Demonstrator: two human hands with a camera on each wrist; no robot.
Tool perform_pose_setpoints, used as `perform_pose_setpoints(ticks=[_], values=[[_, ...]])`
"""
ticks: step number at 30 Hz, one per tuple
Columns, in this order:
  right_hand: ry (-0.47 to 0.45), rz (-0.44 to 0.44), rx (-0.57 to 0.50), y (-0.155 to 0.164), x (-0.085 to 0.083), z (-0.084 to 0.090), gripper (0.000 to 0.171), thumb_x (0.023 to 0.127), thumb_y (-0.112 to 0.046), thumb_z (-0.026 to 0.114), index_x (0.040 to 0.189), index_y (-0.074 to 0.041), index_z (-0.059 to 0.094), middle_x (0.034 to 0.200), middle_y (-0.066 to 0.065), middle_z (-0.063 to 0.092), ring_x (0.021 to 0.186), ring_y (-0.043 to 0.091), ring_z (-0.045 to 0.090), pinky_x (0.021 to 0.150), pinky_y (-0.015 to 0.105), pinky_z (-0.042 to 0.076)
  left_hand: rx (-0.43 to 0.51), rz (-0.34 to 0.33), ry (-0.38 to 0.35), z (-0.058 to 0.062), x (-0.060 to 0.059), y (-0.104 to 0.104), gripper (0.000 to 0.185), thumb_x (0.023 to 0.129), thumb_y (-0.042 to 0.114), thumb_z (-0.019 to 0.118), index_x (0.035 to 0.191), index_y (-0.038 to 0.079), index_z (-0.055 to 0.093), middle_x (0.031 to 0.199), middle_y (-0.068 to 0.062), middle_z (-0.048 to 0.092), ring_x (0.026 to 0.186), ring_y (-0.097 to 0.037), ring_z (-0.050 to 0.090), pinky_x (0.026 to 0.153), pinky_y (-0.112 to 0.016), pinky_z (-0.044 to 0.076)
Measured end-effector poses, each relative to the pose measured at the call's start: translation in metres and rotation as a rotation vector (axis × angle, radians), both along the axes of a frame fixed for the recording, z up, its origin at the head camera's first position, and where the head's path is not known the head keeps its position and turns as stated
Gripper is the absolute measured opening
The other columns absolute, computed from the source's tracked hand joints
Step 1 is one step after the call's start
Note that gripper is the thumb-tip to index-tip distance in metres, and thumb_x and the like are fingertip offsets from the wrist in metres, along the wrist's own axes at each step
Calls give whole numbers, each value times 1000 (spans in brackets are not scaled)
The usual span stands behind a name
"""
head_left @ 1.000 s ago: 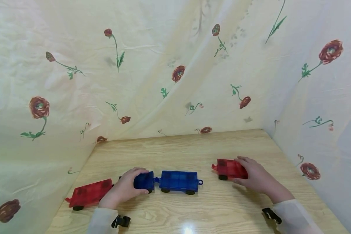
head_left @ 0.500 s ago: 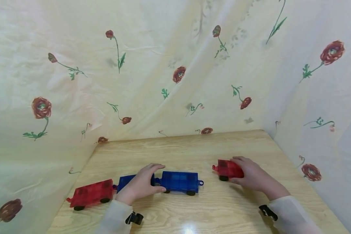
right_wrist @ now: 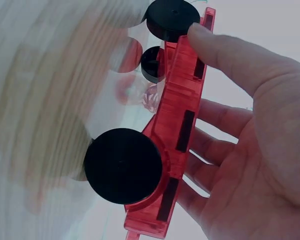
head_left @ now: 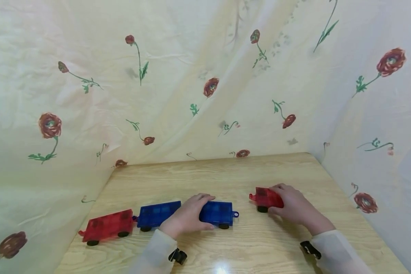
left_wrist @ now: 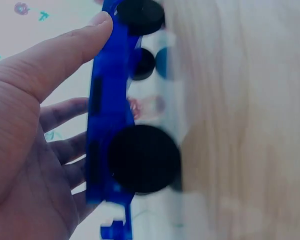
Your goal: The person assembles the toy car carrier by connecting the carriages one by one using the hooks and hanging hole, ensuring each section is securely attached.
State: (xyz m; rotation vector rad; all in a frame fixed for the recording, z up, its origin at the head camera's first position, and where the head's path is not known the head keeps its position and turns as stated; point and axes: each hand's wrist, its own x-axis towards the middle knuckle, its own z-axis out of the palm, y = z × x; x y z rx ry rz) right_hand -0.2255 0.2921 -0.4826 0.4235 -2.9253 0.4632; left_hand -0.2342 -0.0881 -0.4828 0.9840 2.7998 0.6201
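Front blue wagon [head_left: 219, 212] at 6 o'clock in the head view. Your left hand [head_left: 188, 217] grips it, thumb near side, fingers far side, forearm in from 8. Held red wagon [head_left: 268, 198] at its 3 o'clock, apart; your right hand [head_left: 294, 205] grips that, forearm from 4. Second blue wagon [head_left: 157, 214] at 9, another red wagon [head_left: 109, 225] beyond, on the wooden table [head_left: 260, 245].

A toy wagon [head_left: 217, 213] was lined up on a tabletop [head_left: 198, 177] with a second wagon [head_left: 156, 214] and third wagon [head_left: 107, 227] toward nine o'clock; a fourth wagon [head_left: 267, 198] was set apart between two and three.
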Motion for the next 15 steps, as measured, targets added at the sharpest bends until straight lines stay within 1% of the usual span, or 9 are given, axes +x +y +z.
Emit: perform_pose_setpoints(ticks=[5,9,15], values=[[20,-1,-2,-1,-2,-3,73,71,-46,84,129,-9,60,118,8,58,105,31,53,84,54,44,-32,-22,38,-3,1,11,88,75,61,72,149,31,35,148,10,36,136,-23,34,105,-49,35],[24,-3,-7,-4,-3,-5,72,71,-48,83,128,-11,61,117,6,59,104,29,53,85,53,44,-50,-2,56,-6,2,13,84,77,61,70,148,32,37,144,11,41,134,-22,36,107,-49,33],[14,-6,-13,-8,-2,-5,71,69,-47,84,127,-13,61,117,4,60,104,28,53,86,54,43,-59,32,49,-6,5,12,83,76,64,69,147,34,39,143,10,44,132,-22,40,105,-49,35]])
